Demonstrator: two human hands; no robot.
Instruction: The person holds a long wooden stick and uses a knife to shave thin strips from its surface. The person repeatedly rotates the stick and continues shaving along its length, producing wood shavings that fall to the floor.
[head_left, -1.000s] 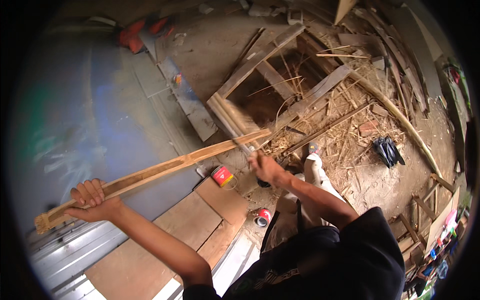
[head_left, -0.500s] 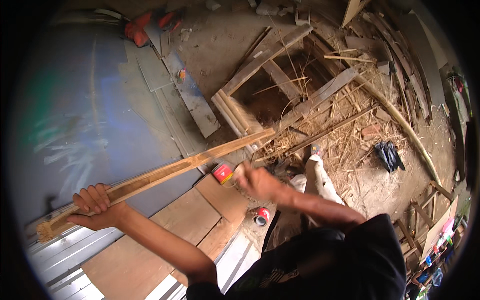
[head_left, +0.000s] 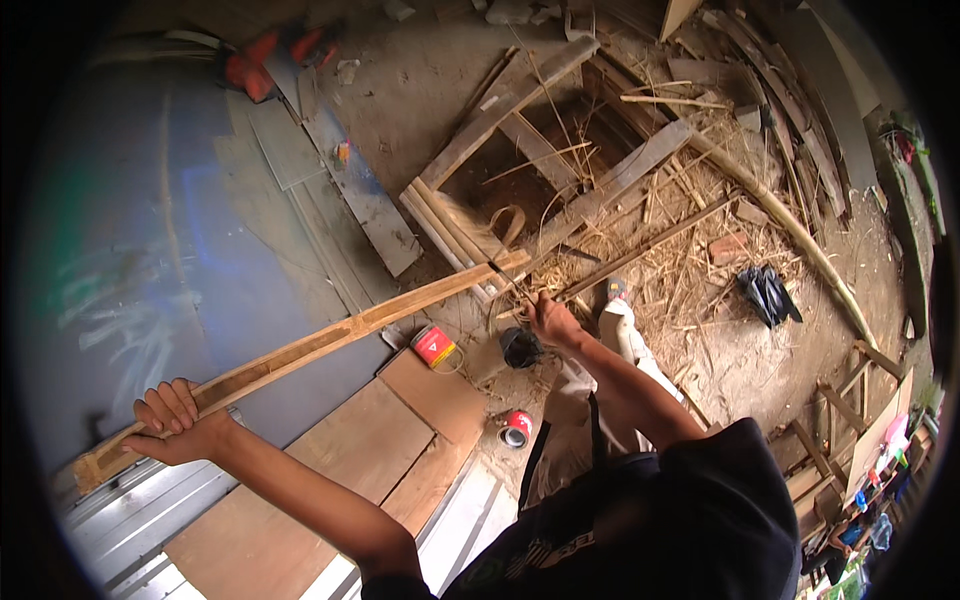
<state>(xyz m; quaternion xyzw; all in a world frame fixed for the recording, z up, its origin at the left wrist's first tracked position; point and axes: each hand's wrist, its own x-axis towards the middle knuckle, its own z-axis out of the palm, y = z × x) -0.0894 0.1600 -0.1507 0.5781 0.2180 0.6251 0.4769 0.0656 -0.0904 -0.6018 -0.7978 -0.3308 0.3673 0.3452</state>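
A long split bamboo strip point(head_left: 290, 363) slants across the view, hollow side showing. My left hand point(head_left: 183, 422) is wrapped round it near its lower-left end. Its far end lies by the corner of a wooden frame point(head_left: 470, 112) on the ground. Closed on the handle end of a thin dark-bladed knife point(head_left: 513, 282), my right hand point(head_left: 553, 323) is just right of that far end. The blade lies across the strip there. Beyond the blade a curled shaving point(head_left: 513, 222) stands up. My fingers hide most of the knife's handle.
Below the strip stand a red and yellow can point(head_left: 433, 346), a red-sided can point(head_left: 516, 430) and a black container point(head_left: 520, 347). Plywood boards point(head_left: 330, 465) lie nearby. Bamboo scraps point(head_left: 650, 225) and a black plastic bag point(head_left: 768, 297) litter the ground right. A blue-grey panel point(head_left: 130, 250) spans the left.
My right hand has moved right, and the knife now lies across the strip's far end. A curled shaving shows there. My left hand keeps its hold; the view has shifted slightly.
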